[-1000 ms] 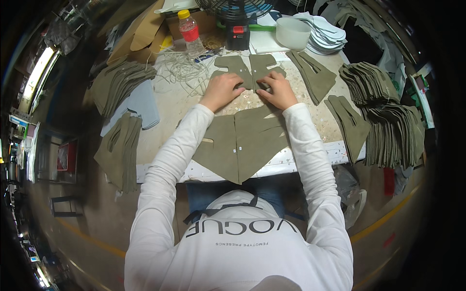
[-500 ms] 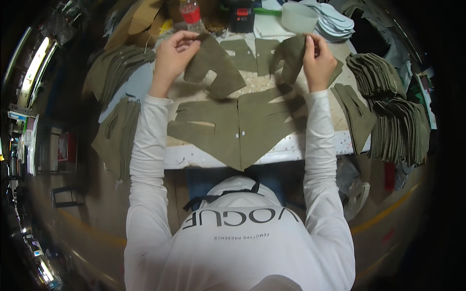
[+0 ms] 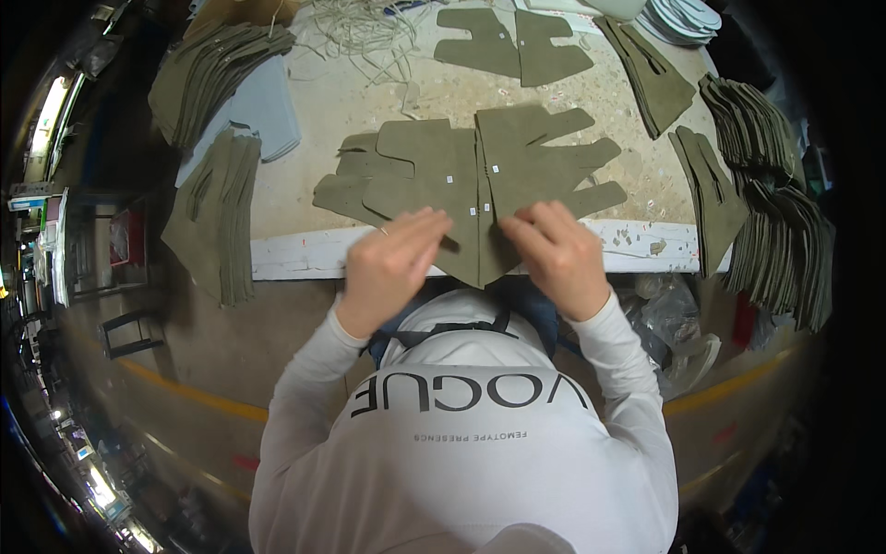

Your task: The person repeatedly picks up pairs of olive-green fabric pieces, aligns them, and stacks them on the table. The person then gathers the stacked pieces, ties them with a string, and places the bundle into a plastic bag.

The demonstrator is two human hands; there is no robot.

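Left hand (image 3: 392, 263) – fingers bunched over the lower part of the left olive pieces (image 3: 425, 171); cannot tell if pinching | Right hand (image 3: 558, 254) – fingers curled at the right olive pieces (image 3: 526, 152); pinch also unclear | Both layered sets lie side by side at the table (image 3: 305, 212)'s near edge | Smaller olive pair (image 3: 480, 51) farther back | Olive stacks (image 3: 780, 249) at right

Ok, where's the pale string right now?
In the head view, the pale string lies tangled on the table at the top edge, left of centre, between the upper-left green stack and the small green pair.
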